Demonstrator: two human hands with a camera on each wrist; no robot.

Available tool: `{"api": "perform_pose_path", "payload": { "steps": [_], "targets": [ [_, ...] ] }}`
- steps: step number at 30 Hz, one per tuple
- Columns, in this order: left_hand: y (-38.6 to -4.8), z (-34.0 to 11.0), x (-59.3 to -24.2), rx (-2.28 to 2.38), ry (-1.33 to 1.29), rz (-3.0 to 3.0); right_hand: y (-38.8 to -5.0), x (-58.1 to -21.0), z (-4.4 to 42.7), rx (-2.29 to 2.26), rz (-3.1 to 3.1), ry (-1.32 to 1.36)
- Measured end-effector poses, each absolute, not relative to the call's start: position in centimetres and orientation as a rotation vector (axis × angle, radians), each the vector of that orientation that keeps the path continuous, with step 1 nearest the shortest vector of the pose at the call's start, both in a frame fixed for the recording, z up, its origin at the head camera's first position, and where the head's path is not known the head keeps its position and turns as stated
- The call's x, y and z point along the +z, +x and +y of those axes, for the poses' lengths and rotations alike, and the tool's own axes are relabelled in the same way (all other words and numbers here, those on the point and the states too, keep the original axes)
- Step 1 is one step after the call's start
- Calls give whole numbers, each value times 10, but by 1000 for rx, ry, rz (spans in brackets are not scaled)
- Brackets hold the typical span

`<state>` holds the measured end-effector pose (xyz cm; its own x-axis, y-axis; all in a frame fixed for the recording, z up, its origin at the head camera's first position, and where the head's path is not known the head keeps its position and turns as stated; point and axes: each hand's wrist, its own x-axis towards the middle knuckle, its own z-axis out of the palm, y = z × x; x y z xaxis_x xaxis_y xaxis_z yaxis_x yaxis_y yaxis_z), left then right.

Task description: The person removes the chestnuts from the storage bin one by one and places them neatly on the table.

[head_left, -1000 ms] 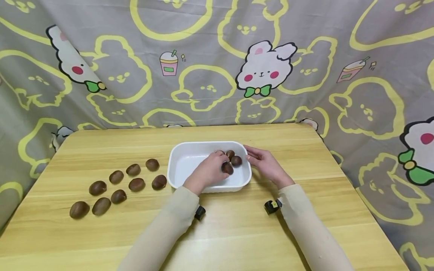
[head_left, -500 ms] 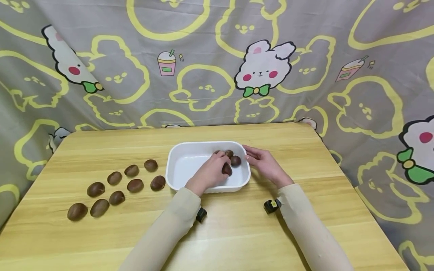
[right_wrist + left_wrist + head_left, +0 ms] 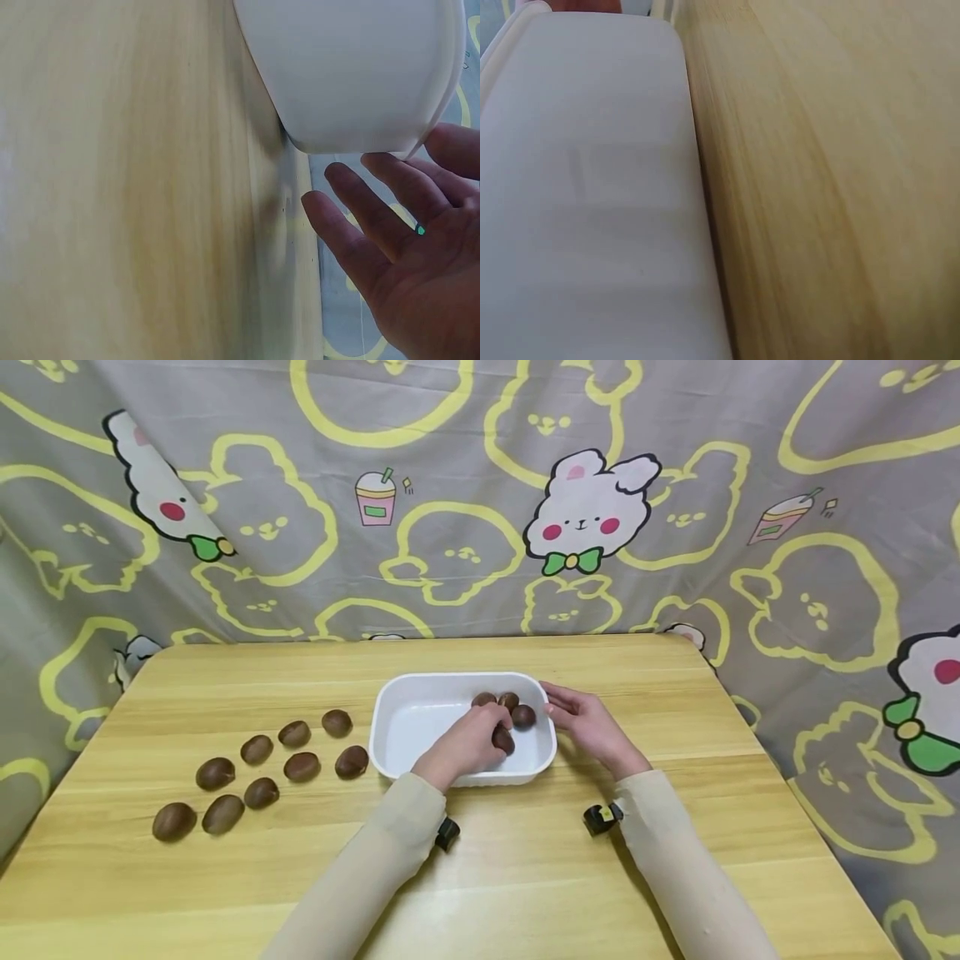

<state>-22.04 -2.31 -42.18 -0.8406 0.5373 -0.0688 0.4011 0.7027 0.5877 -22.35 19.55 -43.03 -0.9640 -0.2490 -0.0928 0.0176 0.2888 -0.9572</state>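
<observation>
My left hand (image 3: 471,740) reaches into a white plastic tray (image 3: 411,681), its fingers curled over a brown chestnut (image 3: 504,742) near the tray's right side; the grip is partly hidden. Just beyond lie more chestnuts, including one by the right wall (image 3: 523,717). At the tray's right end, my right hand (image 3: 592,727) touches the outside. In the right wrist view its fingers are extended, with the thumb by the rim of the tray (image 3: 360,75). The left wrist view shows only the tray's outer side (image 3: 607,187), not the left hand's fingers.
Left of the tray, two slanting rows of chestnuts (image 3: 302,767) lie on the wooden table (image 3: 525,877). A patterned curtain (image 3: 450,468) hangs behind the table and along its right side.
My left fingers have drawn back from the far chestnuts and curled nearer, over the close chestnut, which has shifted slightly toward me. The right hand stays at the tray's end.
</observation>
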Motion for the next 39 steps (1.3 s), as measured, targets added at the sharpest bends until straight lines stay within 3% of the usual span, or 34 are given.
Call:
{"api": "perform_pose_path", "payload": {
  "steps": [20, 39],
  "targets": [
    [-210, -32, -409, 1046, 740, 2745, -221, -428, 193, -1746, 2329, -226],
    [-201, -107, -369, 1339, 859, 2669, -220, -426, 193, -1774, 2313, -201]
  ]
}}
